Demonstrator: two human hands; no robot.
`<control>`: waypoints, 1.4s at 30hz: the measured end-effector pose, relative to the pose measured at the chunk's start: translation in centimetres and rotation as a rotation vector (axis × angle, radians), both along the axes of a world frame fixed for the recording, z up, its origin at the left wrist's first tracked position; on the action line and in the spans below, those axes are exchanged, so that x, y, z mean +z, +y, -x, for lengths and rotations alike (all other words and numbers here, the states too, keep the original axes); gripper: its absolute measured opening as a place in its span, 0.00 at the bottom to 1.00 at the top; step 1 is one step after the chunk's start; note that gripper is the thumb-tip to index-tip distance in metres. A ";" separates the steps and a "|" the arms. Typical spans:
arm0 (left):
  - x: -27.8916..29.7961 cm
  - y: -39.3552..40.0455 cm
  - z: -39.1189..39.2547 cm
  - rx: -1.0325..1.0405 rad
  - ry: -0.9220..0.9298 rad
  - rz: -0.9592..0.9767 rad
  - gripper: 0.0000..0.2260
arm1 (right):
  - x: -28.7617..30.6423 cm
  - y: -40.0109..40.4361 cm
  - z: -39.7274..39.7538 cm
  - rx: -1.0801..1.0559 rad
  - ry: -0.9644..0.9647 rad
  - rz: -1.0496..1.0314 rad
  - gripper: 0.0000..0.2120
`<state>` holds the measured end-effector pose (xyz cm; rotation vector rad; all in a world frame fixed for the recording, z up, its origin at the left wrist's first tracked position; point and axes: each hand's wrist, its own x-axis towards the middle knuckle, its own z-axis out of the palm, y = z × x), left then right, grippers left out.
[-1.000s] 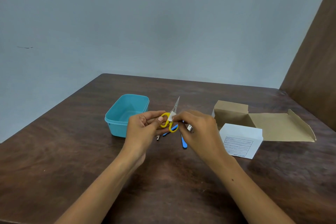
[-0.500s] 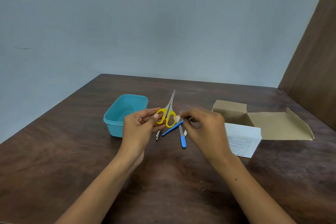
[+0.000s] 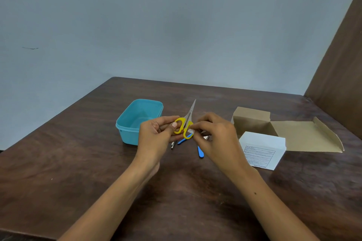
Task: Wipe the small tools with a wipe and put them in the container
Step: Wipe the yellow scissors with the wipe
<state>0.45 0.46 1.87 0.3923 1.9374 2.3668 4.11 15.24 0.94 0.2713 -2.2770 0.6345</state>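
Note:
My left hand (image 3: 156,133) grips small scissors (image 3: 185,123) by the yellow handle loops, blades pointing up and away. My right hand (image 3: 213,135) pinches a small white wipe (image 3: 191,130) against the right handle loop. Under the hands, on the table, lie a blue-handled tool (image 3: 200,151), a second blue tool (image 3: 184,140) and a metal tool (image 3: 172,145), all partly hidden. The open teal container (image 3: 137,121) stands just left of my left hand; no tool shows in the part of its inside that I can see.
A white box with a printed label (image 3: 261,148) sits right of my right hand. Behind it lies an opened brown cardboard box (image 3: 284,129) with its flap spread. A brown panel (image 3: 340,64) rises at the table's right edge.
The scissors rose and tilted so more blade shows. My right hand pulled the wipe off the blades, drew away briefly, then came back onto the right handle loop.

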 end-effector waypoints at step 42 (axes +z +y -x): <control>-0.5 0.4 -0.1 -0.186 -0.055 -0.073 0.09 | 0.4 -2.2 0.3 -0.079 0.119 0.093 0.06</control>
